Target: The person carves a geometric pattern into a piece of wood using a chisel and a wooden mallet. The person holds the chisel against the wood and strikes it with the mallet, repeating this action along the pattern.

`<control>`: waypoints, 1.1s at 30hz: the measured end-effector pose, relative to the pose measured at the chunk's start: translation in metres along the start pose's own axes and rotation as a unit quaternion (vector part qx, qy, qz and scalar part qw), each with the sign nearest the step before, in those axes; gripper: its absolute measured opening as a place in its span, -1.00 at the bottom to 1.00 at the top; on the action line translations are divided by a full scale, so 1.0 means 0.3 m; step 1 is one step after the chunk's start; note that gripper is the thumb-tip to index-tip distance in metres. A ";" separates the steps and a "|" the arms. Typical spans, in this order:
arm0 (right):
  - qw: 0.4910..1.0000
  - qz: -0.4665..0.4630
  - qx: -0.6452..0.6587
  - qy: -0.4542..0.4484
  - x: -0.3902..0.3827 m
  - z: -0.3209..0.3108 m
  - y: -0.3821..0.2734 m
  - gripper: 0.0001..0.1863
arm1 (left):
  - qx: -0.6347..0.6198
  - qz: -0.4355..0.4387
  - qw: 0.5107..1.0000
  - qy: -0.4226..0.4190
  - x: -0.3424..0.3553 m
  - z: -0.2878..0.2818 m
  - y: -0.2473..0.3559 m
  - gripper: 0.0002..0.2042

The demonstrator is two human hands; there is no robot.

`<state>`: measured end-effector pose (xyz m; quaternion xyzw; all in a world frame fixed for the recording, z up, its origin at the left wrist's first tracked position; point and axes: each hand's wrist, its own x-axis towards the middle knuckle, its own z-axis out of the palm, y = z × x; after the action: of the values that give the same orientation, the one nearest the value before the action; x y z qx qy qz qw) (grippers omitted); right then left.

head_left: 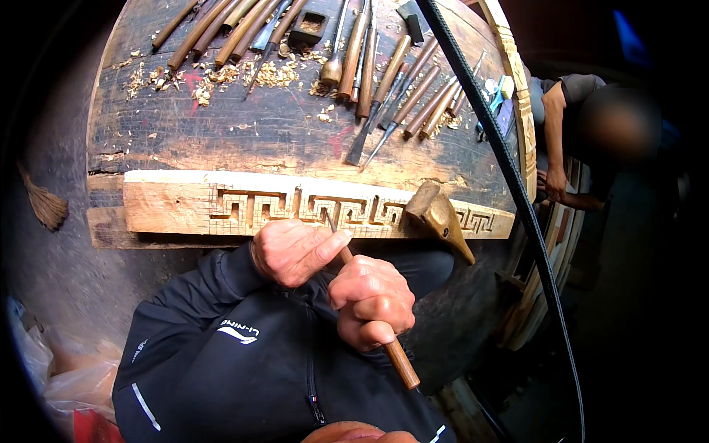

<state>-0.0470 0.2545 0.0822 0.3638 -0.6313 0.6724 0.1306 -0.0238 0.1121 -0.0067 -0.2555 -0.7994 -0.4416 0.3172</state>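
A pale wooden board [166, 203] lies along the near edge of the bench, cut with a meander pattern of square channels and pencilled grid lines. My right hand [373, 303] is wrapped round the brown wooden handle of a chisel [401, 363], whose butt sticks out below the fist. Closer to the blade, my left hand [295, 252] pinches the same chisel and rests against the board's near edge. The thin blade reaches into the carved pattern near the middle; its very tip is hard to make out. A wooden mallet [441, 215] lies across the board to the right.
Several chisels [391, 70] and wood shavings [277, 74] cover the far part of the workbench [221, 136]. A small dark square box [309, 29] stands among them. A black cable [509, 162] crosses the view at right. Beyond it sits another person [565, 140]. A broom [44, 199] is at left.
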 end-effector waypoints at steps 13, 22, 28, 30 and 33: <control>0.999 0.041 -0.013 0.031 0.033 -0.001 0.004 -0.31 | 0.016 -0.019 1.000 -0.010 0.009 0.005 0.005 -0.52; 0.993 0.108 0.015 0.039 0.080 -0.005 0.032 -0.29 | 0.009 -0.063 0.998 -0.001 0.039 0.006 0.025 -0.57; 0.996 0.005 0.060 -0.062 0.074 -0.056 -0.033 -0.33 | -0.069 0.035 0.997 -0.008 -0.010 -0.002 -0.038 -0.57; 0.998 -0.015 0.002 -0.058 0.060 -0.080 -0.056 -0.37 | -0.029 0.033 0.998 0.038 -0.011 0.035 -0.023 -0.58; 0.990 -0.061 -0.110 -0.068 0.110 -0.151 -0.103 -0.39 | -0.011 0.035 0.999 0.029 -0.019 0.034 -0.032 -0.65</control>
<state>-0.0653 0.2932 0.1300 0.4301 -0.6853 0.5634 0.1672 -0.0295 0.1156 -0.0204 -0.2734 -0.7757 -0.4462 0.3527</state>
